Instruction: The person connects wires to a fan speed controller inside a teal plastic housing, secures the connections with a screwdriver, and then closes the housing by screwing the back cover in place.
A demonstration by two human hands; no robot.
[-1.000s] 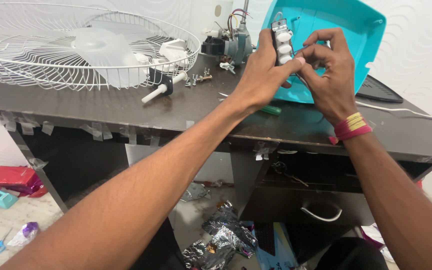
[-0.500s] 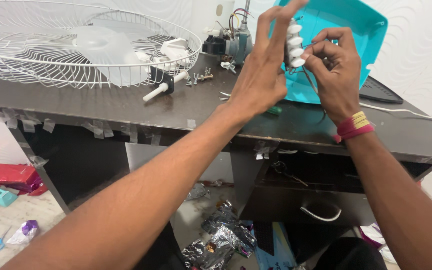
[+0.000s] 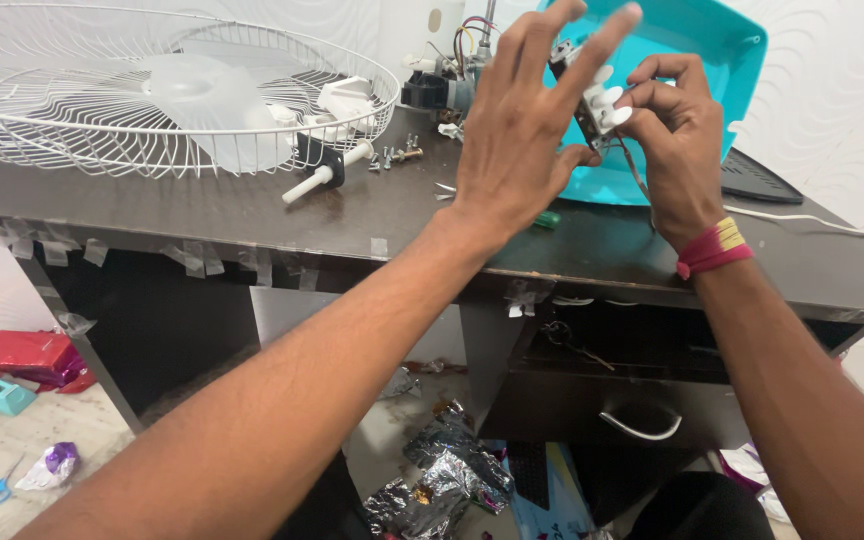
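White push-button switch block (image 3: 597, 105), held just in front of the turquoise fan housing (image 3: 692, 90), was pinched by right hand (image 3: 674, 150) w/ curled fingers, while left hand (image 3: 527, 140) touched it, fingers splayed wide.

Upright push-button switch block (image 3: 597, 105) with white keys, dangling wires

Both hands raised above a dark table (image 3: 252, 215). Right hand (image 3: 674, 140) pinching a small switch block (image 3: 597, 100) with white push-buttons, thin wires trailing below it. Left hand (image 3: 522, 130) spread just beside the block, fingers fanned, thumb tip near its lower end. Behind them, a turquoise plastic housing (image 3: 712, 60) tilted up. At left on the table, a white wire fan guard (image 3: 72, 150) over translucent blades (image 3: 202, 95); loose screws (image 3: 397, 155) nearby.
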